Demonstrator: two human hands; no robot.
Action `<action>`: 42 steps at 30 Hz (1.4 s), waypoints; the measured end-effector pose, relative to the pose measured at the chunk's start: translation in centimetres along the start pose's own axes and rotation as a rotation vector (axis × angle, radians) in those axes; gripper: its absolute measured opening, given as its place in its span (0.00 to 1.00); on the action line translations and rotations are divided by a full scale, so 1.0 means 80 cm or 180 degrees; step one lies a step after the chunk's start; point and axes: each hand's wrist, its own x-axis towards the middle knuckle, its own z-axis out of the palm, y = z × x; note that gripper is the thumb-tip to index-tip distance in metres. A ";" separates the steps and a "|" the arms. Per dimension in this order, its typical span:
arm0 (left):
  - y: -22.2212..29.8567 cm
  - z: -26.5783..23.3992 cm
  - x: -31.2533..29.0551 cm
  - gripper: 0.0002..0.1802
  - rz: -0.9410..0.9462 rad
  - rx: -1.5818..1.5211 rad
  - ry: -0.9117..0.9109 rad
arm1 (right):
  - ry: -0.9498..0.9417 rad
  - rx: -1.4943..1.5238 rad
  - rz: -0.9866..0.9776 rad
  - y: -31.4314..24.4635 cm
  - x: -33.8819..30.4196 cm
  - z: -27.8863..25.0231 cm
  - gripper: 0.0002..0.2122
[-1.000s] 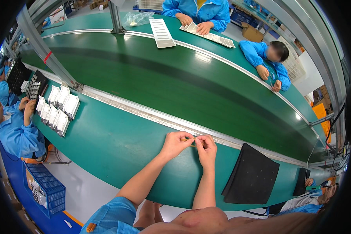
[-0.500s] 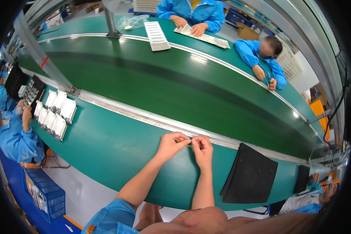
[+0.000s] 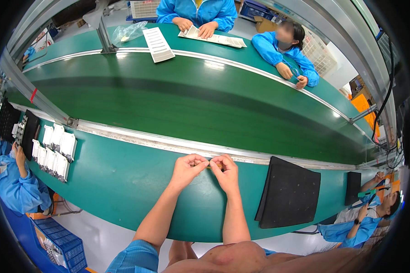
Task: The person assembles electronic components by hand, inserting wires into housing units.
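Over the green bench top (image 3: 123,182), close to the metal rail, my left hand (image 3: 187,172) and my right hand (image 3: 226,173) meet fingertip to fingertip. Both are pinched on a small, thin yellow-brown piece (image 3: 209,166). Most of it is covered by my fingers, so its kind cannot be made out. To the right of my right hand lies a folded black sheet (image 3: 289,195), apart from it.
Beyond the rail (image 3: 168,144) runs a green conveyor belt (image 3: 205,109). White parts (image 3: 54,150) stand in rows at the left, beside a person in blue (image 3: 20,186). Two people sit across the belt, one with pale strips (image 3: 214,37). Another person (image 3: 364,218) works at right.
The view has shifted, so the far bench sits higher and further left. My hands stay together on the small piece; less of its thin yellow part shows between them.
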 end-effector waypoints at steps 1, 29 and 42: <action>0.002 0.001 0.000 0.05 0.0045 0.0014 0.0019 | -0.0024 0.0125 0.0040 0.003 -0.001 0.000 0.03; -0.001 -0.001 0.005 0.05 0.0175 -0.0109 -0.0129 | -0.0119 0.0604 0.0288 0.007 0.001 0.004 0.03; -0.003 0.000 0.001 0.07 0.0060 0.0040 -0.0060 | -0.0226 0.0670 0.0441 0.002 -0.002 0.003 0.03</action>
